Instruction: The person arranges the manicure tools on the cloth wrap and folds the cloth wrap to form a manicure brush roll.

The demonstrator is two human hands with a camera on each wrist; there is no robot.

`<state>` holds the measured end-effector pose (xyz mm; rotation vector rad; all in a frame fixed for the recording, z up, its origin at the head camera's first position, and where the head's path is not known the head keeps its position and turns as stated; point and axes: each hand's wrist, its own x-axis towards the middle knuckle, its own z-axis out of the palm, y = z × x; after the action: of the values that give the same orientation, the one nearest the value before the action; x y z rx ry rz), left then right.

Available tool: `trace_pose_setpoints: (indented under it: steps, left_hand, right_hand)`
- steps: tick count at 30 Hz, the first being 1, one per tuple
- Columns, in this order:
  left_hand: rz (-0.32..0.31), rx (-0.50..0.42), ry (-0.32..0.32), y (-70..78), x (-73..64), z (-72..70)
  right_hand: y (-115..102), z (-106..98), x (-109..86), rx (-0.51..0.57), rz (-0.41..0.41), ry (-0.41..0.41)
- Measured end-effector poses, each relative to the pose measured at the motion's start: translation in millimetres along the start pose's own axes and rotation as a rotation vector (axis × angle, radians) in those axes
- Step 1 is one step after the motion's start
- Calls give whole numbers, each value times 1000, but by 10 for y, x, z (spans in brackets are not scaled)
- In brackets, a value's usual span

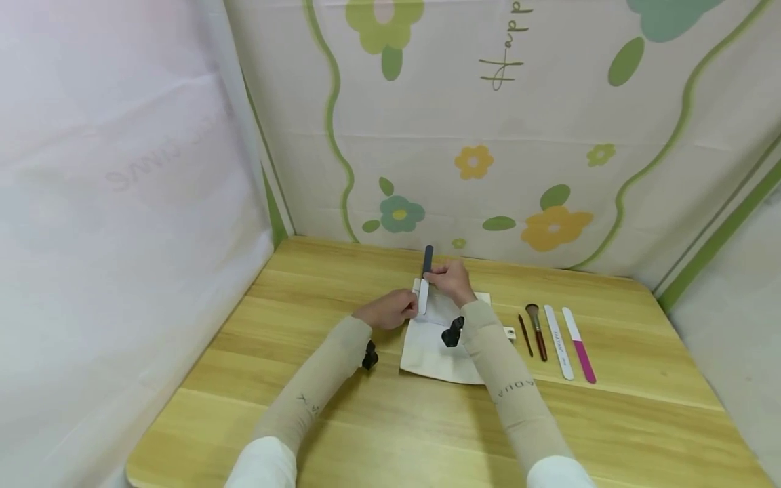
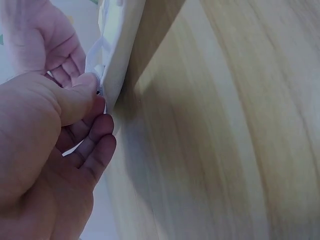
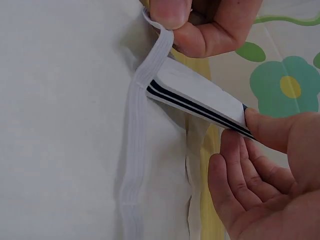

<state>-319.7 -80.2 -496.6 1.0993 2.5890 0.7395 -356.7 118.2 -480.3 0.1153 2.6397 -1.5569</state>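
A cream fabric pouch (image 1: 433, 352) lies spread on the table under my hands. With thumb and fingers my left hand (image 1: 388, 310) pinches one end of a white elastic band (image 3: 134, 160) and lifts it off the cloth. My right hand (image 1: 453, 279) grips a nail file (image 1: 424, 298), white at the near end and dark blue at the far end. Seen in the right wrist view, dark layers run along its edge, and its near end reaches under the raised elastic. The left wrist view shows my left fingertips at the pouch's edge.
Right of the pouch lie a thin dark stick (image 1: 525, 335), a makeup brush (image 1: 537, 332), a white nail file (image 1: 558, 342) and a white-and-pink nail file (image 1: 579, 346). The wooden table (image 1: 342, 420) meets a flowered cloth (image 1: 427, 156) at the back.
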Motion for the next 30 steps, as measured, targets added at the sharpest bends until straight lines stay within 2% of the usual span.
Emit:
trace_pose_setpoints:
  steps: [7, 17, 26, 28, 30]
  left_hand:
    - [-11, -34, -12, 46, -8, -14]
    - [-44, -39, -3, 51, -27, -32]
    - [-62, -45, 25, 75, -40, -38]
    - [-55, -40, 38, 84, -56, -27]
    - [-44, -33, 45, 107, -95, -25]
  right_hand:
    - [111, -27, -80, 0, 27, -85]
    - [86, -103, -260, -30, 33, -159]
    - [94, -103, -298, -2, 88, -297]
    - [76, -130, -302, -32, 83, -311]
    - [46, -181, -297, -118, 50, -321]
